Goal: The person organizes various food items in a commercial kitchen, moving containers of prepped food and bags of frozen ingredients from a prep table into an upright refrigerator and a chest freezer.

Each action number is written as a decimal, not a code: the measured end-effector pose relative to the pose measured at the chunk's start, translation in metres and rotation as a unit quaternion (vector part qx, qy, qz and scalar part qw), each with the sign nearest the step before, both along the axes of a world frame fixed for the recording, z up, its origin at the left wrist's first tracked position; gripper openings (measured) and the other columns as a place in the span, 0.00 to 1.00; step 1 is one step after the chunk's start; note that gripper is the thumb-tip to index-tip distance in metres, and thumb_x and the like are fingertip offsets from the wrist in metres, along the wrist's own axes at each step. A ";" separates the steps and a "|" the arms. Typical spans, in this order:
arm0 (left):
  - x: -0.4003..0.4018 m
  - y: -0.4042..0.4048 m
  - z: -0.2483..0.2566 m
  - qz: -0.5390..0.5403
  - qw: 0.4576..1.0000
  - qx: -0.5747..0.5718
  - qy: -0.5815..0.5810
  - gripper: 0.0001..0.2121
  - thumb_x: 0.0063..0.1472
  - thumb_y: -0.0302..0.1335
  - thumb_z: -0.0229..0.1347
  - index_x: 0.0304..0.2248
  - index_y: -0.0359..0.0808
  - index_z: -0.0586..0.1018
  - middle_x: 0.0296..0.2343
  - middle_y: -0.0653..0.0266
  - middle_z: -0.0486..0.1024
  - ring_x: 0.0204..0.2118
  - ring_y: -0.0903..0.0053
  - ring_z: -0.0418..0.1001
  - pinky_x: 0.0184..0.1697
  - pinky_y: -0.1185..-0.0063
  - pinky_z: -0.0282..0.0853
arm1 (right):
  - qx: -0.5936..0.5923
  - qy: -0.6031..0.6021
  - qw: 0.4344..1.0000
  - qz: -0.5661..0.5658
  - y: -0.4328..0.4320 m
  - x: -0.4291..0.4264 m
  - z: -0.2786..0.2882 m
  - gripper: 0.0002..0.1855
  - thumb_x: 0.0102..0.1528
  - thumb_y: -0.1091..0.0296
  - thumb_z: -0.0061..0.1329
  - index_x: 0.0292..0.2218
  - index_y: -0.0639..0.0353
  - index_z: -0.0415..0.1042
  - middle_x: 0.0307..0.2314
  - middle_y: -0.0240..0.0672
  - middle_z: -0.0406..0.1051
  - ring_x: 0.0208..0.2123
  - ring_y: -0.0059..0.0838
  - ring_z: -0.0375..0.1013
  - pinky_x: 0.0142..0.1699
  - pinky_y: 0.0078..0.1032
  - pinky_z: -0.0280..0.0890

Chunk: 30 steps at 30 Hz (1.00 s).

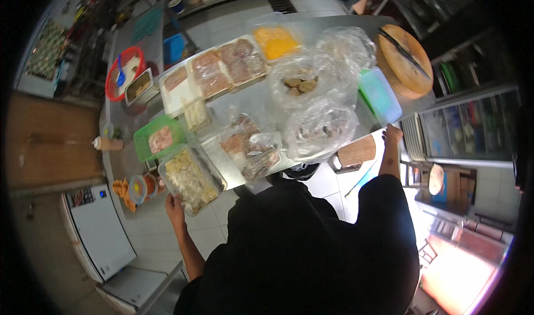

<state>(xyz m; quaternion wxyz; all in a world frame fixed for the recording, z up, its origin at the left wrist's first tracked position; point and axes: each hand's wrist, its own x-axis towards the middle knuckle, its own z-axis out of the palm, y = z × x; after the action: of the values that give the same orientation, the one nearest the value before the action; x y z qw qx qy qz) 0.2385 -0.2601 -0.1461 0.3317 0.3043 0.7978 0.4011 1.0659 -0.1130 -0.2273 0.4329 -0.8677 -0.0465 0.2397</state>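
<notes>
My left hand is at the near left rim of a clear plastic container of pale yellowish food, its fingers against the wall. That container reaches over the steel table's near edge. Over on the right, my right hand grips the near corner of a green plastic container with a translucent bluish lid. Between my hands lie bagged meat pieces on a metal tray. Next to them is a clear plastic bag with dark contents. Another open bag holds brown lumps.
A green basin with pink meat stands at the left. White trays with wrapped meat, a bag of yellow food and a red basin sit farther back. A knife lies on the round wooden chopping block.
</notes>
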 end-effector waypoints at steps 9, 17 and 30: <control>-0.019 0.005 -0.020 -0.077 0.997 0.003 -0.002 0.15 0.65 0.31 0.54 0.44 0.26 0.75 0.26 0.70 0.68 0.28 0.85 0.62 0.31 0.82 0.59 | 0.064 0.085 0.994 -0.035 -0.024 -0.001 -0.017 0.16 0.54 0.61 0.54 0.28 0.69 0.75 0.21 0.44 0.75 0.27 0.39 0.78 0.26 0.34 0.72; -0.038 -0.020 -0.007 -0.021 0.999 0.003 -0.041 0.22 0.67 0.37 0.52 0.54 0.31 0.72 0.40 0.58 0.77 0.41 0.75 0.73 0.45 0.79 0.67 | -0.287 -0.517 0.775 0.224 -0.042 0.003 0.057 0.15 0.59 0.52 0.48 0.35 0.54 0.78 0.31 0.39 0.78 0.30 0.37 0.78 0.36 0.39 0.72; -0.023 -0.039 -0.012 -0.021 0.988 0.091 -0.122 0.24 0.59 0.22 0.57 0.56 0.38 0.72 0.27 0.74 0.70 0.29 0.85 0.68 0.29 0.83 0.67 | 0.205 0.124 0.784 0.573 0.029 -0.453 0.205 0.17 0.63 0.57 0.47 0.49 0.56 0.72 0.30 0.24 0.68 0.29 0.15 0.67 0.31 0.16 0.65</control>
<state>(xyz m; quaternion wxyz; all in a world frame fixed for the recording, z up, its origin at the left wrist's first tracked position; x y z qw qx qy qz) 0.2160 -0.2988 -0.1579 0.4060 0.2987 0.7046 0.4994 0.6127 -0.0839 -0.0223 0.3852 -0.5349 -0.5292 0.5342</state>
